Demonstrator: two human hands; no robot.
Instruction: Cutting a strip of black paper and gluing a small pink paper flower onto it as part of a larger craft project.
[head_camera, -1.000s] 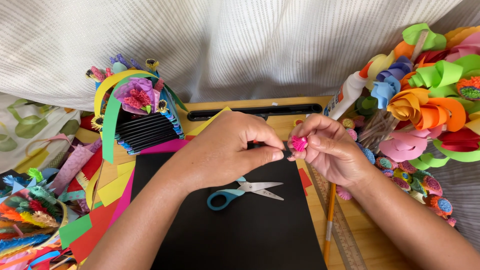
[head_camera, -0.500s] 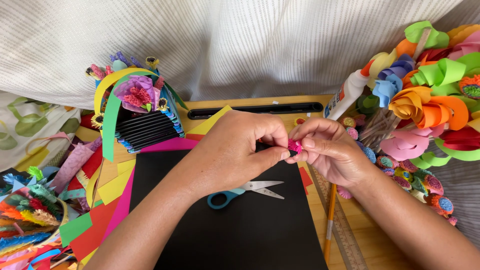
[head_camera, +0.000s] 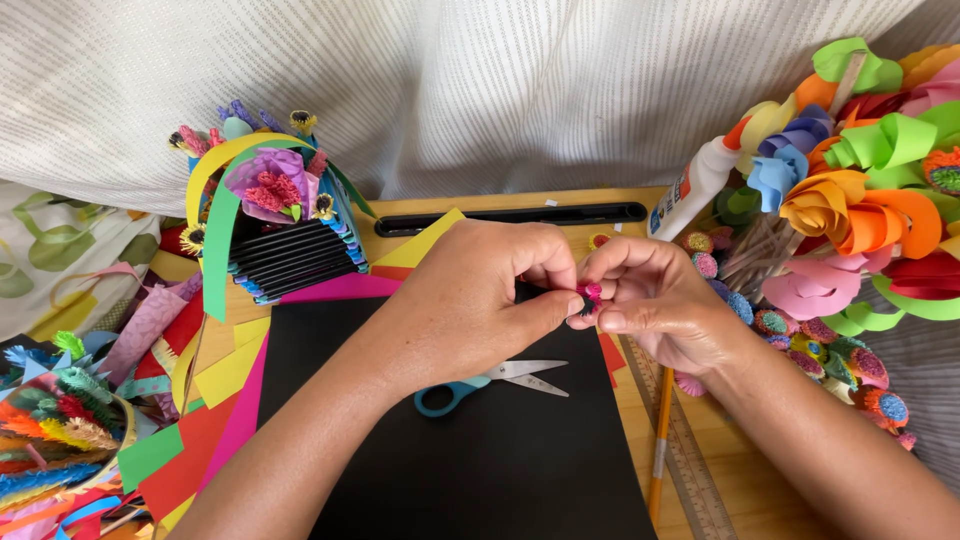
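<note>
My left hand (head_camera: 470, 305) and my right hand (head_camera: 655, 300) meet above a black paper sheet (head_camera: 470, 460). Between the fingertips of both hands sits a small pink rolled fringed paper piece (head_camera: 590, 294), pinched by thumbs and forefingers; most of it is hidden by my fingers. Just below the hands, blue-handled scissors (head_camera: 480, 383) lie shut on the black sheet.
A black paper basket with paper flowers (head_camera: 275, 225) stands at the left. Coloured paper sheets (head_camera: 215, 400) spread beneath it. A white glue bottle (head_camera: 695, 185), a pile of curled paper flowers (head_camera: 850, 200), a pencil (head_camera: 660, 440) and a ruler (head_camera: 690, 470) lie at the right.
Both hands have drawn closer together around the pink piece, and my fingers now cover more of it. The scissors and everything else lie as before.
</note>
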